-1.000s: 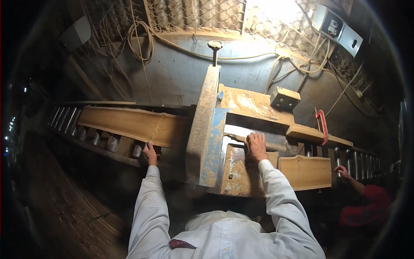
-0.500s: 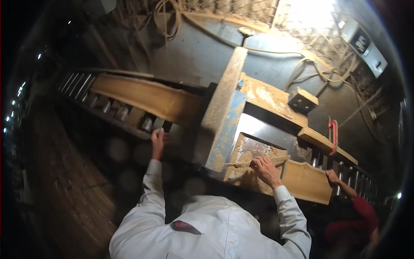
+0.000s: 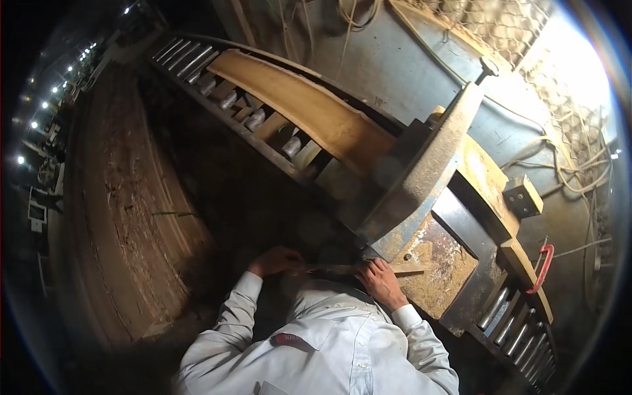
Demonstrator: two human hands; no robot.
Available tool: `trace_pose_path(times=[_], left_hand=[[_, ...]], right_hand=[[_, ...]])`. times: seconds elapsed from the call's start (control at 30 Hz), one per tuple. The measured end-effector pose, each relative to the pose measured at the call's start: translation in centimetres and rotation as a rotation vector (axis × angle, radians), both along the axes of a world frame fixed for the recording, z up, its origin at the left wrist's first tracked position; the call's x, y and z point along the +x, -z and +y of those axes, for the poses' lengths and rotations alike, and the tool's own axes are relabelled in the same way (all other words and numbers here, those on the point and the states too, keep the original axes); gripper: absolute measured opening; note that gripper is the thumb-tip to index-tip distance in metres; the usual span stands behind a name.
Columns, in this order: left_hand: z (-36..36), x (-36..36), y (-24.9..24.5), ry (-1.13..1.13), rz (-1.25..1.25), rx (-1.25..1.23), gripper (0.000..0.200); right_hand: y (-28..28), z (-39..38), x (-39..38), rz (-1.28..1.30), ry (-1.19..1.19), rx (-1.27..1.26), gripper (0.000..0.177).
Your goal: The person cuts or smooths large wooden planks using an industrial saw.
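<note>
My right hand (image 3: 380, 282) is closed over a thin wooden stick (image 3: 409, 268) at the near edge of the machine table (image 3: 438, 280), which is covered in sawdust. One end of the stick lies over that table. Its other end reaches left across my front to my left hand (image 3: 278, 261), whose curled fingers meet it in dim light. Just beyond my right hand rises the machine's thick, dusty arm (image 3: 428, 174). A long plank (image 3: 296, 99) with a wavy edge lies on the roller conveyor to the left, its near end by the machine.
Bare rollers (image 3: 513, 326) continue on the right, beside a wooden guide strip (image 3: 526, 270) with a red clamp (image 3: 542, 268). A large timber stack (image 3: 125, 217) stands at the left. Cables (image 3: 559, 164) hang on the back wall.
My view has turned left. My left hand has come from beside the conveyor to the stick, and my right hand has drawn the stick nearer. The second board and the co-worker's hand have left view.
</note>
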State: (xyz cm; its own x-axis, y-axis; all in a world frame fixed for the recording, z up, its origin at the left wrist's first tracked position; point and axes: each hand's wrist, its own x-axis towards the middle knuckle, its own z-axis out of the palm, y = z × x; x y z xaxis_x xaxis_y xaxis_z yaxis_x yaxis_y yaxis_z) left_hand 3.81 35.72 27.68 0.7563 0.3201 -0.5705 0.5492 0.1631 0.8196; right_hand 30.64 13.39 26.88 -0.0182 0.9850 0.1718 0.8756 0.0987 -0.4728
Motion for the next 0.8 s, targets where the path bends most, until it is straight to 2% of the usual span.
trace_pose_path(times=[0.07, 0.1, 0.17, 0.2, 0.23, 0.3, 0.37, 0.47, 0.53, 0.6, 0.67, 0.77, 0.8], left_hand=[[0.2, -4.6, -0.4, -0.273, -0.054, -0.013, 0.037], [2.4, -7.8, 0.5, -0.05, 0.049, 0.211, 0.034], [3.8, -14.1, -0.7, -0.088, 0.038, 0.275, 0.028], [4.4, -18.4, 0.6, -0.252, 0.083, 0.017, 0.024], [4.2, -21.3, 0.6, -0.443, 0.101, -0.094, 0.02], [4.4, -26.0, 0.8, -0.644, 0.098, -0.185, 0.019], [4.4, -27.2, 1.6, -0.773, 0.086, -0.222, 0.017], [4.4, -24.5, 4.4, -0.835, 0.263, -0.122, 0.02], [4.0, -17.0, 2.9, -0.845, 0.186, 0.107, 0.029], [7.1, -12.5, 10.5, -0.727, 0.09, 0.136, 0.029], [9.8, -6.6, 15.8, -0.759, 0.086, 0.237, 0.036], [13.1, 0.4, 19.3, -0.769, 0.429, 0.835, 0.042], [14.3, 1.9, 16.5, -0.757, 0.181, 0.562, 0.041]], right_hand=[[-0.5, 0.9, -0.7, 0.055, 0.008, 0.038, 0.034], [-0.8, 0.9, -0.9, 0.082, 0.038, 0.05, 0.033], [-1.1, 0.3, -1.0, 0.134, 0.106, 0.069, 0.03], [-1.3, -0.4, -0.8, 0.143, 0.162, 0.084, 0.028], [-1.3, -1.4, -0.5, 0.151, 0.217, 0.1, 0.027], [-1.2, -3.3, 0.4, 0.149, 0.33, 0.138, 0.024], [-0.9, -5.3, 1.1, 0.134, 0.451, 0.183, 0.023], [-0.1, -8.5, 2.3, 0.179, 0.619, 0.185, 0.019], [-0.1, -9.4, 3.4, 0.146, 0.708, 0.196, 0.017], [0.1, -10.6, 4.6, 0.142, 0.765, 0.21, 0.017], [0.2, -11.2, 6.3, 0.077, 0.803, 0.216, 0.019], [0.1, -13.3, 8.8, 0.006, 0.894, 0.22, 0.02], [-0.1, -14.0, 9.4, -0.018, 0.945, 0.227, 0.021]])
